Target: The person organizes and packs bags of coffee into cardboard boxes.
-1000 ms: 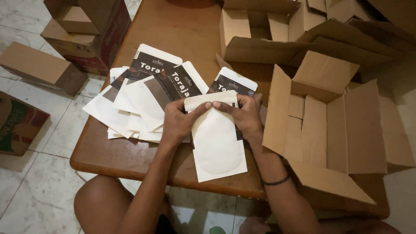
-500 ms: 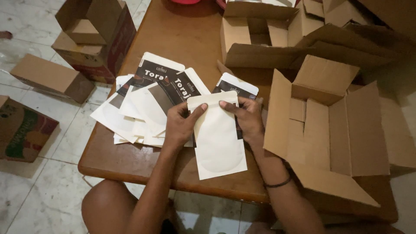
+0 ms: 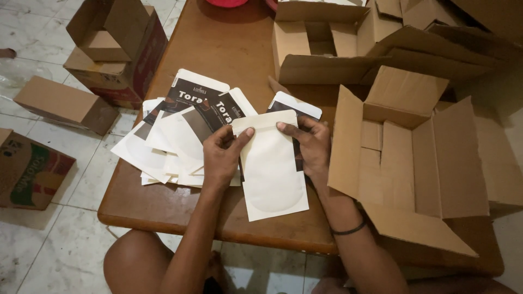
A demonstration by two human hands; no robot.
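Brown wooden bench (image 3: pixel 234 60) on a pale tiled floor (image 3: pixel 65 245).
Cardboard boxes (image 3: pixel 117 49) stand on the floor at upper left; the light is dim and warm.

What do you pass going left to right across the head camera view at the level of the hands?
Printed carton on the floor → fanned pile of pouches → left hand → white pouch → right hand → open cardboard box.

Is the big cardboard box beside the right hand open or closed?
Open: the cardboard box has its flaps spread outward, and its divided inside shows.
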